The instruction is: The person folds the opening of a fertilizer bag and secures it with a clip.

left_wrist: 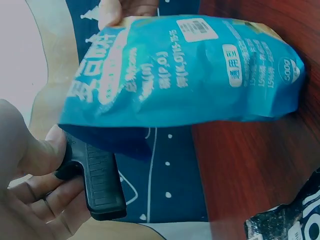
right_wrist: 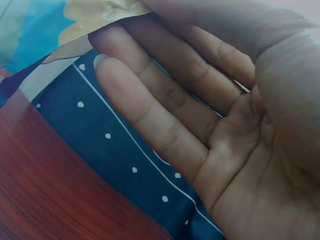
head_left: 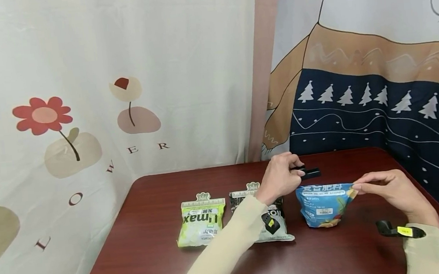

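In the head view my left hand point(head_left: 280, 176) pinches a black plastic bag clip point(head_left: 311, 173) behind the top of a blue fertilizer bag point(head_left: 321, 204). The left wrist view shows the clip point(left_wrist: 104, 182) close by the bag's top edge, with the thumb on its near end. My right hand point(head_left: 401, 192) pinches the bag's upper right corner between thumb and fingers. The right wrist view has this hand point(right_wrist: 200, 115) with its other fingers spread loosely below the corner. The bag stands upright on the table, its top edge drawn sideways.
Left of the blue bag, a green bag point(head_left: 201, 224) and a black-and-white bag point(head_left: 274, 233) lie on the dark red table point(head_left: 148, 258); both carry pale clips along their tops. My left forearm partly covers the black-and-white bag. Printed curtains point(head_left: 197, 68) hang behind the table.
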`<control>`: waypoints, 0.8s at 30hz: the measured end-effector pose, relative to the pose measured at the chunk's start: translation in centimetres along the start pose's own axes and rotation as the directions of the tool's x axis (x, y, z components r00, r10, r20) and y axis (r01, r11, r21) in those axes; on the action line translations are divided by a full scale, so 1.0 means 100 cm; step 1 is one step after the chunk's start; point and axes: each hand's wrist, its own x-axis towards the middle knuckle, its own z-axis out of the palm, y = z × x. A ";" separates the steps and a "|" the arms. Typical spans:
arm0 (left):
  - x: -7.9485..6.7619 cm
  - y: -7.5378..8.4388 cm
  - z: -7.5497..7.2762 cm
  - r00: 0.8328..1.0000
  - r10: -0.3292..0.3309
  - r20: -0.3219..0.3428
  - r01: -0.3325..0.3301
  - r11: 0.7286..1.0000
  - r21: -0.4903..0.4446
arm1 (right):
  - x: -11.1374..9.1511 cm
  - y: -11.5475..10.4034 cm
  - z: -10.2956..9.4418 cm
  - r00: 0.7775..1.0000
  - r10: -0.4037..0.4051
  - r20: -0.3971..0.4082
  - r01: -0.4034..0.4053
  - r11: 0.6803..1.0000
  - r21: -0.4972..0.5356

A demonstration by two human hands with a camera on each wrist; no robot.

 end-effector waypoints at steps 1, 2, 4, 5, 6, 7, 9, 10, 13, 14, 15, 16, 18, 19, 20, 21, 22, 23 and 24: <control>-0.001 0.002 -0.001 1.000 0.009 -0.003 -0.009 1.000 0.005 | 0.000 0.000 0.000 1.000 0.003 0.000 -0.003 1.000 -0.004; -0.001 0.004 -0.002 1.000 0.020 -0.007 -0.020 1.000 0.008 | 0.000 -0.001 0.000 1.000 0.003 -0.001 -0.003 1.000 -0.006; -0.002 0.008 -0.003 0.999 0.040 -0.014 -0.039 0.999 0.017 | 0.000 -0.001 0.000 1.000 0.005 -0.002 -0.005 1.000 -0.006; -0.003 0.010 -0.004 0.999 0.049 -0.017 -0.049 0.999 0.021 | 0.000 -0.001 0.000 1.000 0.004 -0.002 -0.004 1.000 -0.006; -0.004 0.012 -0.005 0.998 0.058 -0.020 -0.058 0.998 0.025 | 0.000 -0.001 0.000 1.000 0.005 -0.004 -0.005 1.000 -0.003; -0.004 0.014 -0.005 0.998 0.065 -0.020 -0.065 0.998 0.027 | 0.000 -0.001 0.000 1.000 0.004 -0.005 -0.004 1.000 -0.004; -0.005 0.018 -0.006 0.997 0.078 -0.014 -0.077 0.997 0.031 | 0.000 -0.001 0.000 1.000 0.004 -0.006 -0.004 1.000 -0.003; -0.005 0.020 -0.006 0.996 0.084 -0.010 -0.084 0.996 0.036 | 0.000 -0.001 0.000 1.000 0.005 -0.005 -0.005 1.000 -0.003; -0.007 0.025 -0.006 0.996 0.094 0.001 -0.094 0.994 0.049 | -0.001 -0.001 0.000 1.000 0.003 -0.004 -0.003 1.000 -0.014; -0.007 0.027 -0.006 0.995 0.095 0.004 -0.095 0.994 0.052 | -0.001 -0.001 -0.001 1.000 0.005 -0.002 -0.005 1.000 -0.014; -0.007 0.028 -0.006 0.995 0.095 0.005 -0.095 0.994 0.056 | 0.000 -0.001 -0.001 1.000 0.006 -0.001 -0.006 1.000 -0.014; -0.007 0.030 -0.006 0.995 0.095 0.007 -0.095 0.994 0.060 | 0.000 -0.001 -0.001 1.000 0.008 0.001 -0.008 1.000 -0.013; -0.007 0.033 -0.006 0.995 0.100 0.010 -0.100 0.993 0.059 | 0.000 -0.001 -0.002 1.000 0.015 0.005 -0.015 1.000 -0.014; -0.007 0.034 -0.005 0.995 0.103 0.013 -0.104 0.993 0.063 | 0.000 -0.001 -0.002 1.000 0.020 0.009 -0.020 1.000 -0.010; -0.007 0.035 -0.005 0.994 0.109 0.016 -0.110 0.992 0.068 | 0.000 -0.001 -0.002 1.000 0.023 0.012 -0.023 1.000 -0.006; -0.007 0.037 -0.004 0.993 0.115 0.018 -0.116 0.990 0.075 | 0.000 -0.001 -0.002 1.000 0.025 0.013 -0.025 1.000 -0.004; -0.007 0.038 -0.003 0.992 0.122 0.020 -0.123 0.989 0.080 | 0.000 -0.001 -0.002 1.000 0.023 0.014 -0.023 1.000 -0.003; -0.007 0.039 -0.003 0.991 0.130 0.022 -0.132 0.988 0.086 | 0.000 0.000 -0.002 1.000 0.019 0.013 -0.019 1.000 -0.002; -0.007 0.040 -0.002 0.990 0.138 0.024 -0.140 0.986 0.095 | 0.000 0.000 -0.001 1.000 0.015 0.012 -0.015 1.000 0.002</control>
